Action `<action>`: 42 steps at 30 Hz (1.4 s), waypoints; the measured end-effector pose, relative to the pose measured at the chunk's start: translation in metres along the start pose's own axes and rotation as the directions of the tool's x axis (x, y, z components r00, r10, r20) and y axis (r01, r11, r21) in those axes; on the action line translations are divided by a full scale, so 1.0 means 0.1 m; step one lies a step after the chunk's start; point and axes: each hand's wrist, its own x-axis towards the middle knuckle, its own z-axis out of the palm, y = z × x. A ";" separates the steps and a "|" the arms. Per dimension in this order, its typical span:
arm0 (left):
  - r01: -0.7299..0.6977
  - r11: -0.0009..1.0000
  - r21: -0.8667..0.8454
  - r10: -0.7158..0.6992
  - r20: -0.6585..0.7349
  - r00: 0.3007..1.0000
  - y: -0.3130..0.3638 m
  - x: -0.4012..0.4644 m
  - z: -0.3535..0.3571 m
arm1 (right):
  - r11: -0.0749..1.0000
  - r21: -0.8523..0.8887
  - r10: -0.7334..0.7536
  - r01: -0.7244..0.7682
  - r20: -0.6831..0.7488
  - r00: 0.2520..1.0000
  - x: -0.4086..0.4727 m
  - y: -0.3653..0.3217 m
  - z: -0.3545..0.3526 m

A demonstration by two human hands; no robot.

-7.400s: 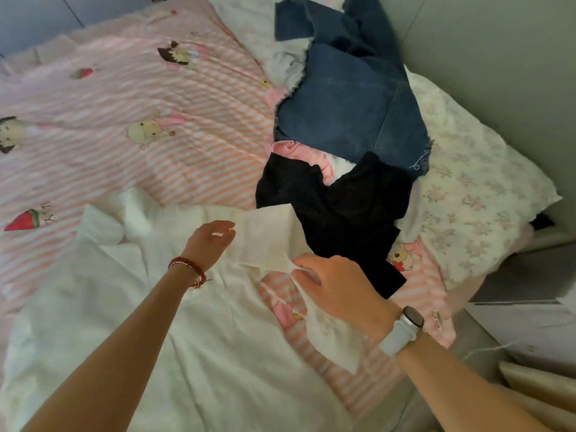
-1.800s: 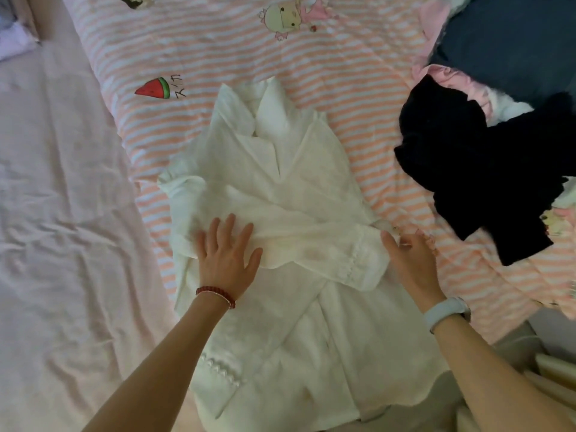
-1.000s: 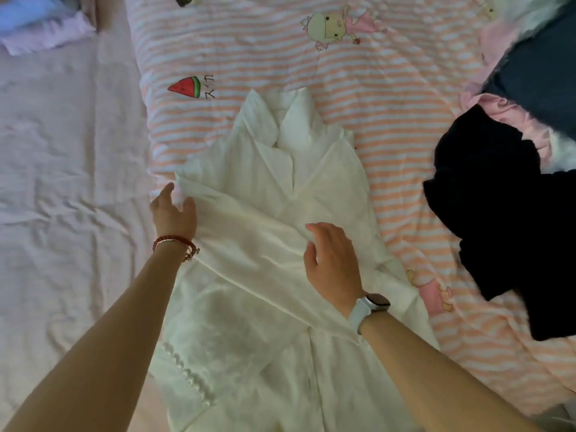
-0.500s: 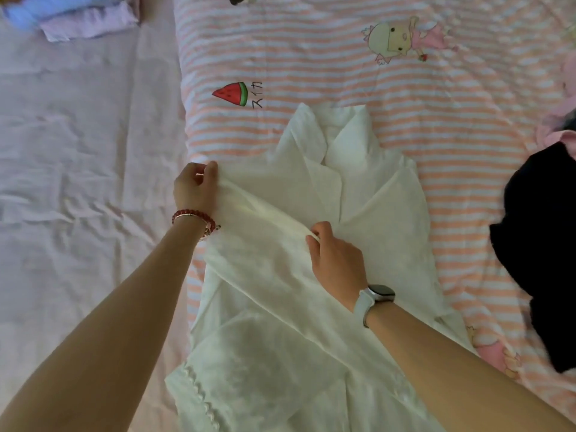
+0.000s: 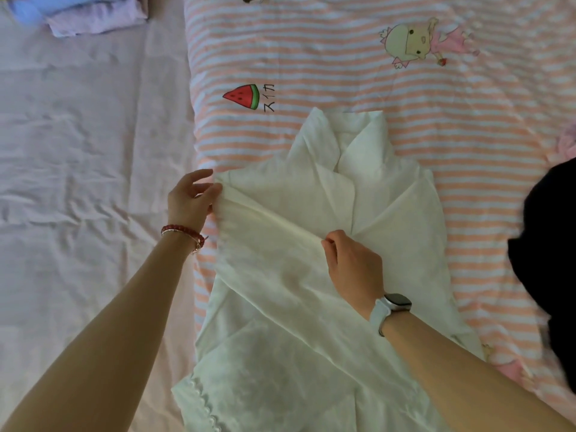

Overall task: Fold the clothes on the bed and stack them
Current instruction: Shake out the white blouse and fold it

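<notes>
Striped bedding (image 5: 311, 42) is carrying a white shirt (image 5: 389, 219), lying collar-up. Left hand (image 5: 190, 201) is pinching its shoulder edge; right hand (image 5: 352, 269) is pinching the folded sleeve's crease. Thin fabric is likely slipping, skewing the fold, if either pinch loosens.

Two hands: the left hand (image 5: 191, 199) and the right hand (image 5: 353, 266). One white shirt (image 5: 314, 275), one black garment (image 5: 551, 263) (only partly in view), two folded pieces (image 5: 90, 14) stacked far off, one striped quilt (image 5: 327, 57), one bracelet (image 5: 184, 233), one watch (image 5: 389, 305).
</notes>
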 end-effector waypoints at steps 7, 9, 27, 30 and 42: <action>-0.095 0.974 0.206 0.078 0.093 0.993 0.07 0.13 0.08 | 0.990 -0.070 -0.137 0.126 -0.183 0.973 0.02 0.01 -0.06; -0.136 0.925 0.354 0.106 0.101 0.989 0.08 0.18 0.08 | 0.982 -0.088 -0.179 0.164 -0.201 0.963 0.07 0.02 -0.05; -0.411 0.573 0.709 0.273 0.308 0.911 0.32 0.46 0.60 | 0.987 -0.157 0.011 -0.041 -0.190 0.982 1.02 0.59 -0.68; -0.464 0.468 0.752 0.227 0.405 0.886 0.40 0.52 0.86 | 0.984 -0.119 0.140 -0.133 0.051 0.989 1.42 0.77 -0.76; -0.456 0.715 0.530 0.163 0.508 0.846 0.56 0.62 1.22 | 1.000 0.013 0.025 -0.026 0.046 0.999 1.65 0.82 -0.87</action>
